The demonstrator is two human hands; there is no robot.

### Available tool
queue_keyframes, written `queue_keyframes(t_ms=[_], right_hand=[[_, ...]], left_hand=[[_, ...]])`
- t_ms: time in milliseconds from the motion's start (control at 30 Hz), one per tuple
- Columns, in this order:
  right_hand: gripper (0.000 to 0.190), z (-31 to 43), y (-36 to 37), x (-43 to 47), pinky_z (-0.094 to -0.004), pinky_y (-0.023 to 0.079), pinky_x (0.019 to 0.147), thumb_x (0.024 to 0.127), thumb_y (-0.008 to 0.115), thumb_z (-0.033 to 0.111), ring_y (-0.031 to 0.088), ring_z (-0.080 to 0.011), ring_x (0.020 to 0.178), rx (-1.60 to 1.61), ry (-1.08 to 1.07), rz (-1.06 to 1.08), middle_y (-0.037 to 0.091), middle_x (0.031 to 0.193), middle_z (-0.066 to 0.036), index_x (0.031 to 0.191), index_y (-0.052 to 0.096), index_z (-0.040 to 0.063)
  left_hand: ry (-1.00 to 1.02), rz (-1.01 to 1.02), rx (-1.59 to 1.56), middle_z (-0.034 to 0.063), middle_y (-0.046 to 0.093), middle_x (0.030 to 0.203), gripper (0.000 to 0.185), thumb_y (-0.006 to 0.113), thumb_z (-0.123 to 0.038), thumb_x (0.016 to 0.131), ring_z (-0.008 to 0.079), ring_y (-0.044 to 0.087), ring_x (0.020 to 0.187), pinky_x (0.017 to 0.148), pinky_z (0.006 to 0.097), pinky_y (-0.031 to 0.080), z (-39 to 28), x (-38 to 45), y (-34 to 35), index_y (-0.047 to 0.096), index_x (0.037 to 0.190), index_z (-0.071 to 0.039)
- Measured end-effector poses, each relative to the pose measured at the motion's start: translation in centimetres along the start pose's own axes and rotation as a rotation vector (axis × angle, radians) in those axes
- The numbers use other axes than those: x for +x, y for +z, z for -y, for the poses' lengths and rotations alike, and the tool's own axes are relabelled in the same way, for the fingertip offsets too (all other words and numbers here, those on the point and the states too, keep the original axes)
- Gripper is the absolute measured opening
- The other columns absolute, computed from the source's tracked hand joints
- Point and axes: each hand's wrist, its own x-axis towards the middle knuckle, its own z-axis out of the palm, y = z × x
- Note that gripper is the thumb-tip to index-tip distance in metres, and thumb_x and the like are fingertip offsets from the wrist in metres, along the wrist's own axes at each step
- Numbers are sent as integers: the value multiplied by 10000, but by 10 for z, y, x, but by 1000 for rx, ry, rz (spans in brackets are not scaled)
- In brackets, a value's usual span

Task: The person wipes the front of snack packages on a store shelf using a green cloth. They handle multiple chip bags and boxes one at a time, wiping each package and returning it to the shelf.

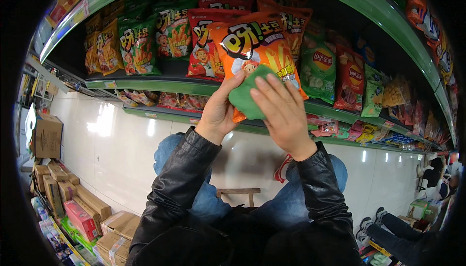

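Observation:
An orange bag of potato snacks is held up in front of the shelf. My left hand grips its lower left side, thumb at the front. My right hand lies with straight fingers on a green cloth, pressed against the bag's lower front. The cloth hides part of the printed picture. Behind the bag, a red snack bag and another orange one stand on the shelf. Green snack bags are on the left, a green Lay's bag and a red Lay's bag on the right.
The green shelf edge runs just behind my hands, with a lower shelf of packets under it. An upper shelf edge curves overhead. A wooden stool shows between my knees. Cardboard boxes lie lower left; another person's legs are lower right.

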Motion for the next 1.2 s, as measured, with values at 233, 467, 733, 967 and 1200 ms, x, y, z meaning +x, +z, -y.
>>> queue_keyframes(t_ms=[233,467,733,967,1200], right_hand=[[458,-23,-18,-15,-439,427,1174,1023,615,55,554,-346,1420,177,411,-194,607,1501,-176,1478,583,20],[395,-63,-33,-28,-356,443,1129,1121,572,223,626,-243,1277,362,781,-381,686,1380,-145,1439,609,-8],[538,-45,-38,-24,-347,500,1058,945,853,308,638,-171,1195,899,863,231,726,1275,-84,1327,685,-31],[488,-72,-41,-9,-335,510,1034,934,863,282,675,-175,1146,761,883,39,751,1244,-111,1277,714,-33],[573,-111,-3,20,-392,543,1006,919,861,350,709,-264,1190,450,818,52,754,1269,-168,1310,685,-29]], left_hand=[[82,-21,161,117,659,1395,465,659,-236,1076,235,680,1260,1075,424,584,2,6,1,514,1468,-31],[105,16,330,130,628,1434,620,751,-174,1003,256,644,1312,1113,438,549,-19,-5,5,452,1525,-26],[6,139,890,118,630,1427,853,906,-79,836,178,628,1272,1089,365,526,-23,-11,12,445,1548,11],[766,-213,1271,164,650,1260,534,809,-78,914,274,678,1133,961,356,569,-38,-3,-1,609,1404,-8],[924,-430,1918,298,449,1479,919,817,-84,826,502,524,1270,1077,521,483,-77,13,-32,399,1638,-193]])
